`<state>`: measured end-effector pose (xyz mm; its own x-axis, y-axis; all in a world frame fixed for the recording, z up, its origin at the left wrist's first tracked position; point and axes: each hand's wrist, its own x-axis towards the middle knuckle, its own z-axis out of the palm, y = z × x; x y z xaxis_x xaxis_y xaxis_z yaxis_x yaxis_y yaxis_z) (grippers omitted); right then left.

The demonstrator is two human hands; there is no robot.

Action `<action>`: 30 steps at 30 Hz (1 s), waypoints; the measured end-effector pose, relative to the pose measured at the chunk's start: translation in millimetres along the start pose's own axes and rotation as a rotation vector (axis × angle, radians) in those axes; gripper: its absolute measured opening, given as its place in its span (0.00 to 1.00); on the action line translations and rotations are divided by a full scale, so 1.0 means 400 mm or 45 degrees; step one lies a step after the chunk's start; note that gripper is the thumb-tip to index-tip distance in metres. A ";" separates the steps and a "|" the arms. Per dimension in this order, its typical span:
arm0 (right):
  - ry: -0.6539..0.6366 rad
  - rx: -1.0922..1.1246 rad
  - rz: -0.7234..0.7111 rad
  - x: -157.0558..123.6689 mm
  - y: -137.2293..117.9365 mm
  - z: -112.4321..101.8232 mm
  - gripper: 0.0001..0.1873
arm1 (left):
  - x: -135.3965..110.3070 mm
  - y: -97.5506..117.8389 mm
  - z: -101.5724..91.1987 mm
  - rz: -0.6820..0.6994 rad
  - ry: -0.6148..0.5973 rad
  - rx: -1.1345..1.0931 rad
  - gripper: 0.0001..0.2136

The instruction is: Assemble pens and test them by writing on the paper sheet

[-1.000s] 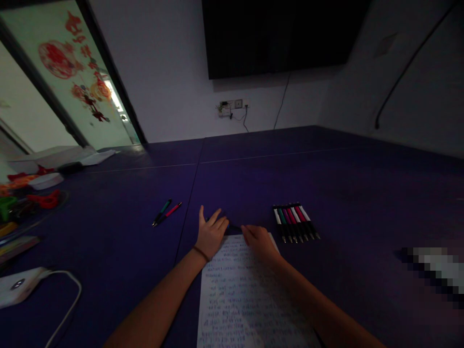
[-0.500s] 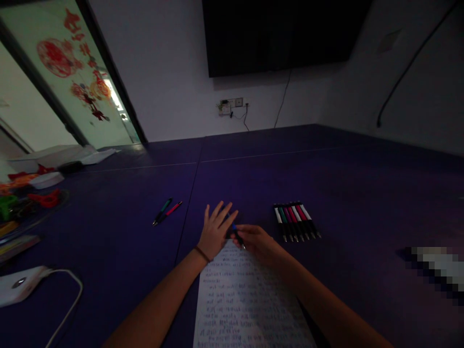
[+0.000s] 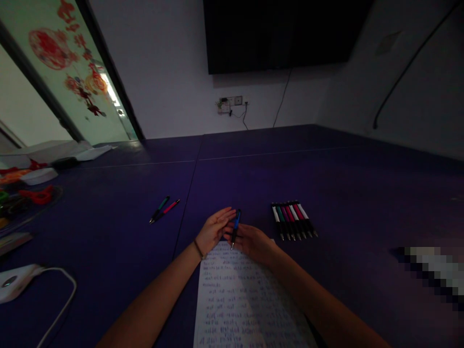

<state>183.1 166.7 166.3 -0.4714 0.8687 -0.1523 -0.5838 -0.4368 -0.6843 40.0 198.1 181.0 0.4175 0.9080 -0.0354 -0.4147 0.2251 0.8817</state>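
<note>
A blue and black pen (image 3: 236,226) stands tilted above the top edge of a handwritten sheet of paper (image 3: 232,309), tip pointing down. My right hand (image 3: 255,244) holds this pen in its fingers. Close on its left, my left hand (image 3: 214,228) is turned on its side, fingers stretched toward the pen; whether they touch it I cannot tell. To the right, several pens (image 3: 293,220) with white, green, purple and pink barrels lie in a row. A green pen (image 3: 159,209) and a pink pen (image 3: 170,208) lie at the left, almost touching at their tips.
The purple table (image 3: 246,174) reaches back to the wall. A white device (image 3: 18,282) with a cable lies at the left edge, and scissors with red handles (image 3: 38,195) lie behind it. A blurred-out object (image 3: 435,268) is at the right. A black screen (image 3: 282,34) hangs above.
My left hand has turned from spread flat, palm down, onto its side with its fingers closer together. The pen in my right hand has swung more upright. The view has shifted slightly.
</note>
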 end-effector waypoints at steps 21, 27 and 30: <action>-0.101 -0.138 0.011 -0.003 0.004 0.011 0.09 | -0.007 0.002 0.011 -0.017 -0.065 0.033 0.25; -0.088 -0.129 0.016 -0.001 0.000 0.013 0.09 | -0.003 0.001 0.009 -0.009 -0.062 0.021 0.28; -0.096 -0.138 0.013 -0.001 0.001 0.011 0.10 | -0.004 0.000 0.010 -0.010 -0.070 0.023 0.26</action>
<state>180.0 165.2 169.2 -0.5279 0.8424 -0.1085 -0.5060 -0.4145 -0.7564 42.5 195.4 183.1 0.4645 0.8854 -0.0170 -0.3970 0.2254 0.8897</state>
